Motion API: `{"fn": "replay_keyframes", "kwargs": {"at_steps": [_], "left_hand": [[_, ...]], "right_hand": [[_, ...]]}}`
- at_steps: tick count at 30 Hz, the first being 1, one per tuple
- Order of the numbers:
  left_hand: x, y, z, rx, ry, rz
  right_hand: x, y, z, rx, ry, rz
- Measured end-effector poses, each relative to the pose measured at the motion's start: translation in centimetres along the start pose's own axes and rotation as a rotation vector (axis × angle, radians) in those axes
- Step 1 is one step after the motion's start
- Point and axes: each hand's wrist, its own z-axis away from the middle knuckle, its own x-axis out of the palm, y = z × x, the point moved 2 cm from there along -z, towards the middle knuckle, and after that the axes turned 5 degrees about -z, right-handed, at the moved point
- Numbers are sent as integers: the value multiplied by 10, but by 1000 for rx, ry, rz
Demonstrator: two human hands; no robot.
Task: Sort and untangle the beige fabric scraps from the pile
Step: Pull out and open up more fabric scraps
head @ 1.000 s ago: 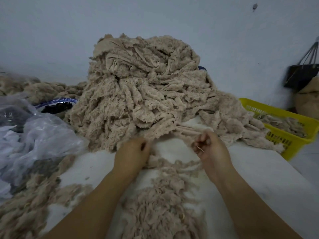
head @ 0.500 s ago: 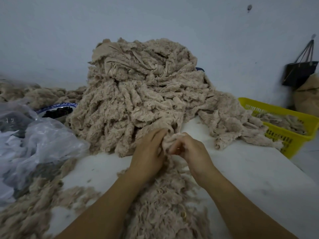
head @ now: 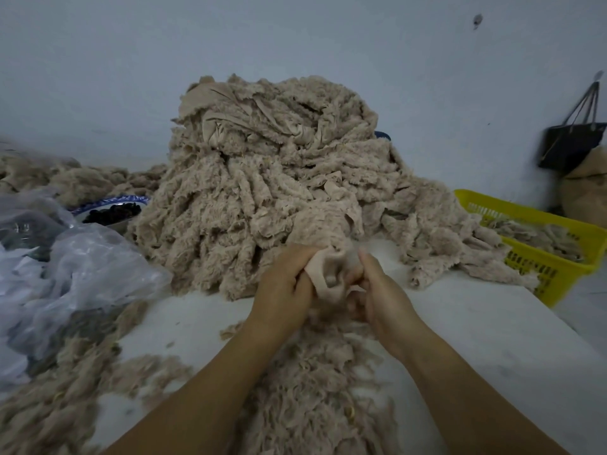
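Our left hand (head: 282, 287) is curling its fingers round a smooth beige scrap (head: 328, 274) just below the middle of the frame. Our right hand (head: 382, 292) is pinching the same scrap from the other side, so both are gripping it with the cloth bunched between them. We are holding it at the foot of the big pile of beige fabric scraps (head: 272, 192), which is filling the centre of the frame against the pale wall; the scrap's upper end is running up into the pile.

Below our hands, loose scraps (head: 312, 395) are lying on the white table (head: 492, 339) between our forearms, and more are spreading across the lower left. At the left edge a clear plastic bag (head: 85, 267) is slumping beside the pile, with a blue-rimmed bowl (head: 101, 202) of dark pieces behind it. At the right a yellow basket (head: 532, 267) is holding more beige scraps, and a black bag (head: 568, 149) is hanging on the wall above it.
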Motion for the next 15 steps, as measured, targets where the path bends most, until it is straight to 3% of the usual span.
{"fn": "replay_keyframes", "kwargs": {"at_steps": [3,5,10,13,15], "left_hand": [[14,19,7,152,-171,-50],[21,24,10,202,-234,-60],[24,20,14,261,-270,-155],[27,17,16,217,-230,-132],[25,10,13,28,-218,-10]], "right_hand": [[3,5,1,116,-103,-208],[0,2,1,153,-76,-251],[-11,5,-7,91,293,-193],[-4,5,-11,80,360,-219],[-5,1,-9,27,315,-110]]}}
